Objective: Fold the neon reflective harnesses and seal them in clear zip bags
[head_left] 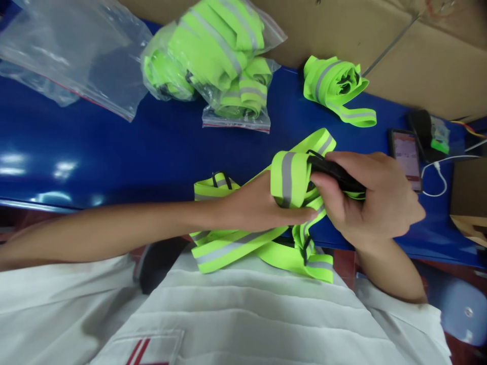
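Observation:
A neon yellow-green reflective strap (236, 249) with a grey stripe and black buckles lies in loose loops at the table's front edge, partly hanging over my lap. My left hand (262, 205) is closed on a folded part of it, the thumb stretched to the right and the other fingers hidden under the strap. In a pinch between thumb and forefinger, my right hand (373, 195) grips a black buckle piece (335, 171) at the strap's end. One loop of the band stands up between the two hands.
Clear bags (213, 56) of similar straps lie at the back, beside flat plastic bags (83, 50). A rolled strap (335, 86) sits at back right. A phone (406, 157) and white cable (443, 177) are at right. Cardboard boxes (429, 66) line the blue table's (95, 147) far side.

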The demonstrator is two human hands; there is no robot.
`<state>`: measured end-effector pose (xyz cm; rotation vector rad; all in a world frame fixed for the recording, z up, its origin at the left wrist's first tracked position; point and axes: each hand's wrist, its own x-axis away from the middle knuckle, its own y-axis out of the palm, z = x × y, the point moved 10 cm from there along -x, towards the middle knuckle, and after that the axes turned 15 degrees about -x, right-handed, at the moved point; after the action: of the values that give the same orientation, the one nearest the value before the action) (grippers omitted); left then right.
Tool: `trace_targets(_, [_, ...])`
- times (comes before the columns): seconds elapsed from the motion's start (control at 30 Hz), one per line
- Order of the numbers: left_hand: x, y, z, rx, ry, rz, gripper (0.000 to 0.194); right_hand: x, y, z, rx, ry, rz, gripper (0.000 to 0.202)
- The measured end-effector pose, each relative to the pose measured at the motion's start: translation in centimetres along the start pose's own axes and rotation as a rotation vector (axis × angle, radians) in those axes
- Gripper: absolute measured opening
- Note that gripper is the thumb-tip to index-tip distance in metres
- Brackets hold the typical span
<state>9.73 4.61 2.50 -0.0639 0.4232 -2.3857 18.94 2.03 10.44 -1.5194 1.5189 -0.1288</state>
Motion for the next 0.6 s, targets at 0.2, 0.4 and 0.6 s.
trace_targets(0.2, [0.3,-0.1,-0.7,-0.061,-0.051,0.038,0.011,0.0,-0.2,-0.5,-0.019,-0.041,0.059,0.025])
trace_targets(0.4, [0.3,0.6,-1.5,0.043,-0.150,-0.051,0.019,-0.5,-0.3,0.4,-0.046,0.064,0.096,0.009])
trace_targets(0.6, [0.3,0.7,-0.6,0.014,-0.073,-0.097,0.024,-0.3,-0.8,1.7,-0.301,0.186,0.195,0.007])
